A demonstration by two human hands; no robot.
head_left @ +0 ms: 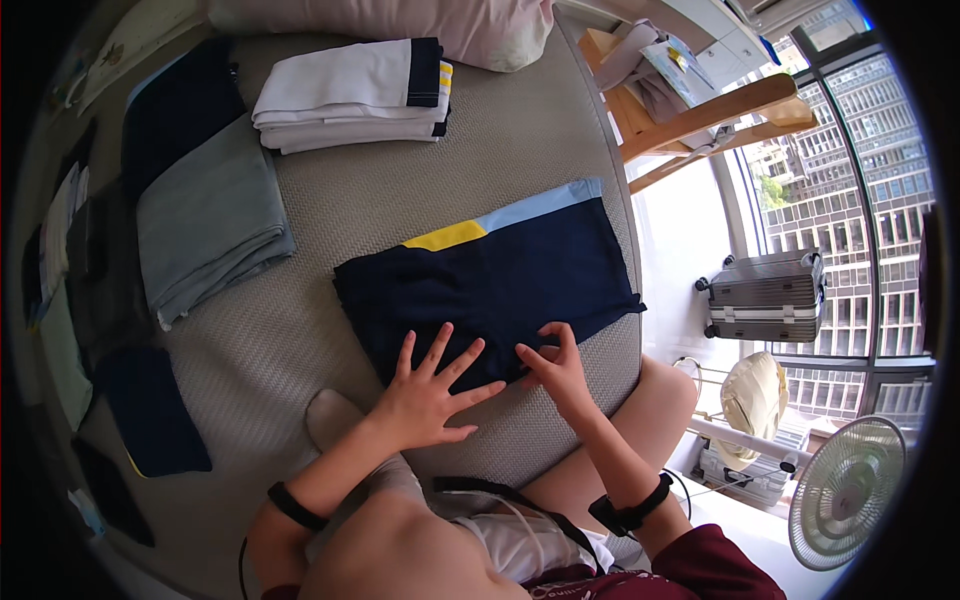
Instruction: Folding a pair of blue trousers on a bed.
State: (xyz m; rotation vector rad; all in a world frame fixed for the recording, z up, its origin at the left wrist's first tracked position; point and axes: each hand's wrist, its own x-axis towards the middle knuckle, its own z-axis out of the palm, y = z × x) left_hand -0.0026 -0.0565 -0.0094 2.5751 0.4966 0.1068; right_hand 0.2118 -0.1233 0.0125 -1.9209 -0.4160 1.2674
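Note:
A navy garment [500, 280] with a yellow patch and a light blue band along its far edge lies folded flat on the grey bed [450, 180]. My left hand [428, 392] rests flat on its near edge with fingers spread wide. My right hand [556, 366] is beside it, fingertips pinching the navy fabric at the near edge. Both wrists wear black bands.
A folded white stack with navy and yellow trim [350, 95] lies at the far side. A folded grey-blue pile [205, 225] and dark garments [150, 410] lie to the left. A pink pillow [440, 25], wooden chair [700, 110], suitcase [765, 295] and fan [845, 490] stand around.

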